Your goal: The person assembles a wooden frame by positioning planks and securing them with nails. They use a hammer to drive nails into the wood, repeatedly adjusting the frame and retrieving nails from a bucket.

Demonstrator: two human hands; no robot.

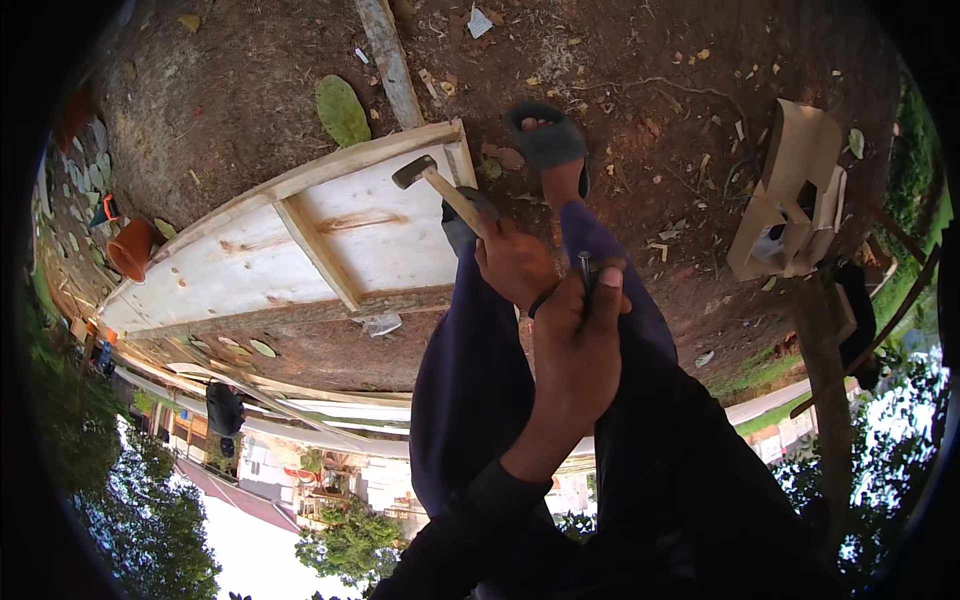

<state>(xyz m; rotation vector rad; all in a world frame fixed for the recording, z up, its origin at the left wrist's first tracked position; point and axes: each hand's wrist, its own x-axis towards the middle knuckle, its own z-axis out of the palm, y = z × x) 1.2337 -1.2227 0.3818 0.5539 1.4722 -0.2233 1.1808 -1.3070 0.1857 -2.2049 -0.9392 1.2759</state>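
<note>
Dirt ground [620, 110]; hammer [440, 185] in hand [515, 265], above panel [300, 250].

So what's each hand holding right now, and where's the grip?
One hand holds a hammer by the lower end of its wooden handle. The other hand pinches a dark nail between thumb and fingers, near its middle.

One hand [578, 335], forearm rising from the lower edge, is raised with its grip pinched closed, thumb up. Just beyond it, touching, the other hand [512, 262] is fisted tight. Which is left cannot be told.
</note>
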